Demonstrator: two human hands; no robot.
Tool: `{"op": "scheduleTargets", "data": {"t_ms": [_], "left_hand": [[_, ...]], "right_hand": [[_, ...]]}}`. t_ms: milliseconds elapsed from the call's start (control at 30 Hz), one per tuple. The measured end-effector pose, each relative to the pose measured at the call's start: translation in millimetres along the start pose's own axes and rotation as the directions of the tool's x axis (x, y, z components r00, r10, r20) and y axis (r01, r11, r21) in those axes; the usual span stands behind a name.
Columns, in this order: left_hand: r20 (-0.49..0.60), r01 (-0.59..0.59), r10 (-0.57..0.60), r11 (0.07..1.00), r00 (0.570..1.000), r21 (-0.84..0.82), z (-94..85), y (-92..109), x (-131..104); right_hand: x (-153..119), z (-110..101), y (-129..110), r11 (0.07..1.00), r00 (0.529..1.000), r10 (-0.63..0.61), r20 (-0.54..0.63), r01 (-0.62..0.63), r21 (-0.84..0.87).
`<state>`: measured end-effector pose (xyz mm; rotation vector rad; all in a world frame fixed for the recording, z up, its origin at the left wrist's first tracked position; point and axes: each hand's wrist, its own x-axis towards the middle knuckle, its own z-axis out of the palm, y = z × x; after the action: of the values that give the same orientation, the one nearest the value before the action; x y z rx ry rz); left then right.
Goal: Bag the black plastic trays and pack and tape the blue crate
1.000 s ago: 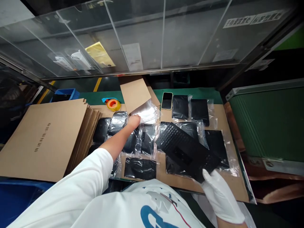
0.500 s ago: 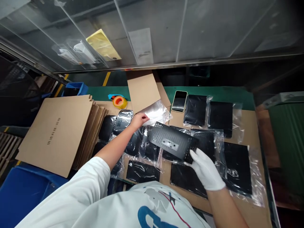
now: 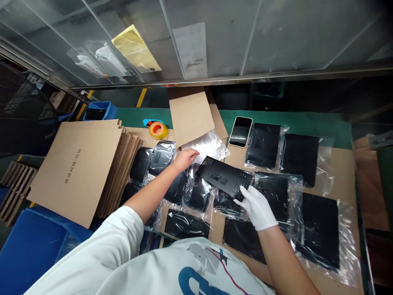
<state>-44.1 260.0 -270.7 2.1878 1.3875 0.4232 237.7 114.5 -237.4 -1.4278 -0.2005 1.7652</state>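
Note:
In my right hand [image 3: 256, 207], which wears a white glove, I grip the near right end of a black perforated metal panel [image 3: 222, 177]. The panel is held tilted above several bagged black panels [image 3: 272, 192]. My bare left hand [image 3: 186, 159] has its fingers pinched together at the edge of a clear plastic bag [image 3: 210, 146], which lies partly over a cardboard sheet [image 3: 192, 114]. The far left end of the panel comes close to the bag, just right of my left hand.
A stack of cardboard sheets [image 3: 73, 168] stands at the left beside a blue bin [image 3: 39, 246]. At the back are a roll of yellow tape [image 3: 158, 130] and a phone [image 3: 240, 132]. A clear curtain [image 3: 227, 41] hangs beyond the table.
The panel has turned and dropped slightly, so its sheen is gone. My right hand has shifted a little left with it. The view has moved slightly; my left hand remains at the bag.

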Motion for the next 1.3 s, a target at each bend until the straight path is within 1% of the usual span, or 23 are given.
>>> {"op": "scheduleTargets", "data": {"t_ms": [33,100,200,333,433,567,733,800,900,967,1100,1200,1300], "left_hand": [[0.007,-0.025,0.025,1.000,1.000,0.016,1.4,0,0],[0.019,-0.040,0.039,0.996,0.999,0.076,3.9,2,-1],[0.062,-0.070,0.058,0.972,0.996,0.225,5.1,9,-4],[0.177,-0.175,0.110,0.893,0.978,0.415,1.1,18,-7],[0.216,-0.198,0.104,0.857,0.971,0.475,-3.4,20,-9],[0.250,-0.229,0.126,0.866,0.960,0.444,-5.7,16,-13],[0.214,-0.156,0.076,0.909,0.974,0.387,-2.4,10,-15],[0.226,-0.168,0.091,0.921,0.970,0.352,-1.2,10,-14],[0.265,-0.197,0.106,0.918,0.958,0.345,-0.4,13,-13],[0.266,-0.198,0.105,0.916,0.958,0.350,-0.8,16,-13],[0.275,-0.244,0.158,0.917,0.948,0.316,-4.8,20,-16],[0.278,-0.266,0.186,0.919,0.943,0.289,-8.6,24,-21],[0.238,-0.260,0.202,0.935,0.950,0.242,-7.3,34,-27]], "right_hand": [[-3,-1,-1,1.000,1.000,-0.002,0.001,0.002,-0.004],[-8,-3,-3,1.000,1.000,-0.003,0.014,0.003,-0.013],[-12,-3,-2,1.000,1.000,0.014,0.027,-0.014,0.001],[-5,-2,0,0.998,0.997,0.051,0.050,-0.052,0.026],[4,-3,-1,0.995,0.994,0.089,0.065,-0.092,0.037],[10,-7,-7,0.993,0.992,0.109,0.061,-0.111,0.042],[12,-5,-12,0.992,0.988,0.127,0.085,-0.128,0.013],[14,-2,-12,0.994,0.993,0.098,0.068,-0.101,0.031],[17,3,-12,0.997,1.000,0.009,0.003,-0.009,0.078],[17,4,-12,0.996,1.000,-0.020,-0.017,0.021,0.084],[15,2,-12,0.998,0.999,0.008,0.032,-0.010,0.055],[15,3,-11,0.997,1.000,-0.008,0.013,0.007,0.083],[16,8,-7,0.993,1.000,-0.017,0.017,0.015,0.114]]}}
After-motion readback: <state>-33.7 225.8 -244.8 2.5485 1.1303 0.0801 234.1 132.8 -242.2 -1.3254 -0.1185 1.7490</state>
